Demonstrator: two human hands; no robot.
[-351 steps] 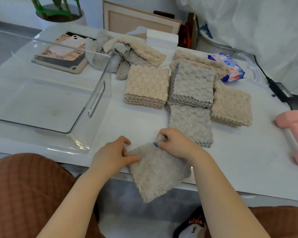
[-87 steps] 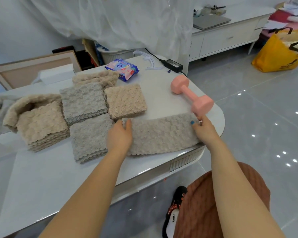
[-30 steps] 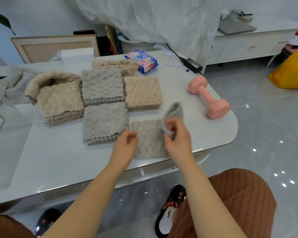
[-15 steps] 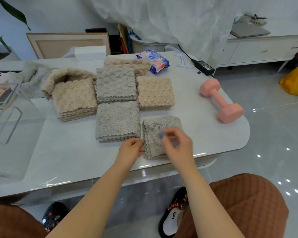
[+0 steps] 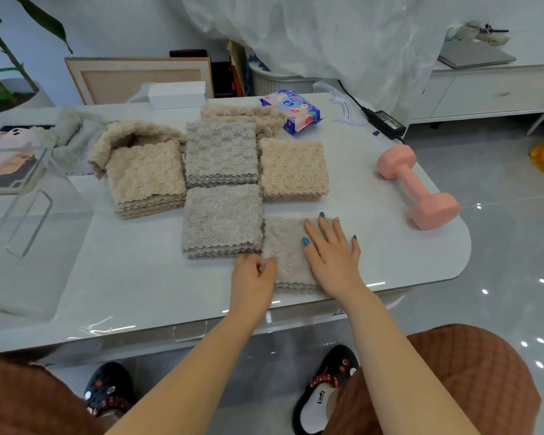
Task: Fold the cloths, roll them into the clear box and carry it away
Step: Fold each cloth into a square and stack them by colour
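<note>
Four stacks of folded plush cloths (image 5: 222, 152), two beige and two grey, sit close together on the glossy white bench (image 5: 139, 277) with its rounded corner. Just beside the nearest grey stack lies a folded grey cloth (image 5: 283, 243). The right hand (image 5: 330, 255) presses flat on it, fingers straight and spread, while the left hand (image 5: 252, 277) pinches its near left edge, thumb on top. A clear plastic box (image 5: 29, 215) stands at the bench's left end and a pink dumbbell (image 5: 418, 186) lies near the right edge. Behind, white plastic sheeting (image 5: 327, 32) hangs, a low white cabinet (image 5: 490, 92) stands at the right, and glossy grey floor tiles (image 5: 500, 246) show bright spots of light.
</note>
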